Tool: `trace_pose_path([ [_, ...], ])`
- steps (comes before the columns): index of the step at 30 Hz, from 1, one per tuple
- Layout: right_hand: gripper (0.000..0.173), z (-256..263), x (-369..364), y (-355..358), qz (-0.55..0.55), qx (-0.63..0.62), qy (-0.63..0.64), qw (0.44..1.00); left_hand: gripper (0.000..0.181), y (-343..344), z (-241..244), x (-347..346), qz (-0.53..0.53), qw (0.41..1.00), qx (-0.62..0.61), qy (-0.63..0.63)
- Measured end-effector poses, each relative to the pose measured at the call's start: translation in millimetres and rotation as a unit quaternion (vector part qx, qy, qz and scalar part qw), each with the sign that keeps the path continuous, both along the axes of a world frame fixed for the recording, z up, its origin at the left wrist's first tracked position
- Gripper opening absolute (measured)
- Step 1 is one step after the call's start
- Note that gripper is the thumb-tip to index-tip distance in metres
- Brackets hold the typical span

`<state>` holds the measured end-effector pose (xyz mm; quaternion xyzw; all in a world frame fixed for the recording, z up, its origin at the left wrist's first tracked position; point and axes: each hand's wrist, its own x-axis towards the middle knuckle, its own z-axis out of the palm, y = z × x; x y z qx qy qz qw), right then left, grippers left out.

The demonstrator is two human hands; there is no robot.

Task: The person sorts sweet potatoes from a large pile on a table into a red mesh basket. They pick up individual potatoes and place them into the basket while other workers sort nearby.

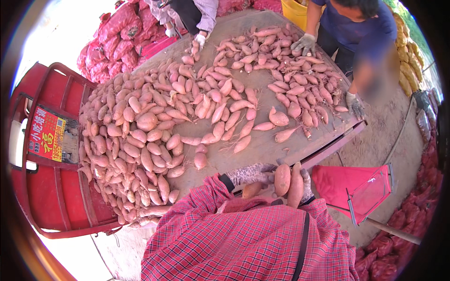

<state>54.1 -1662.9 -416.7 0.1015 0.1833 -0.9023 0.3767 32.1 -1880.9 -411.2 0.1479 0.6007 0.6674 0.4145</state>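
Both my hands wear patterned gloves and are close together at the near edge of a flat table bed (225,158). My left hand (251,174) is at a sweet potato (282,180), its fingers partly hidden behind it. My right hand (307,186) is closed around a longer sweet potato (295,184) held upright beside the first. Another sweet potato (252,190) lies just under my left hand. A large heap of sweet potatoes (140,133) covers the left side of the bed, and a smaller pile (299,77) lies at the far right.
Across the bed, one co-worker's gloved hand (200,40) is at some sweet potatoes; another co-worker's gloved hands (305,44) are by the right pile. A red metal side gate (52,196) stands left. A pink fabric folding chair (351,186) stands right; filled red mesh sacks (116,45) are stacked behind.
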Motion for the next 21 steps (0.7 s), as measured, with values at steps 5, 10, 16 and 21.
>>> trace_pose_path([
  [5,0.077,8,10,24,0.047,-0.122,0.012,0.991,0.063,42,7,37,0.133,0.935,0.177,-0.277],
  [10,0.083,5,30,59,0.083,-0.039,-0.005,0.996,0.057,66,11,43,0.053,0.993,0.025,-0.105],
  [16,0.066,-13,40,85,0.101,-0.141,0.025,0.984,0.049,82,-9,75,0.117,0.984,-0.119,0.062],
  [21,0.061,9,59,100,0.102,-0.059,-0.008,0.993,0.046,105,-14,109,0.318,0.904,-0.278,0.068],
])
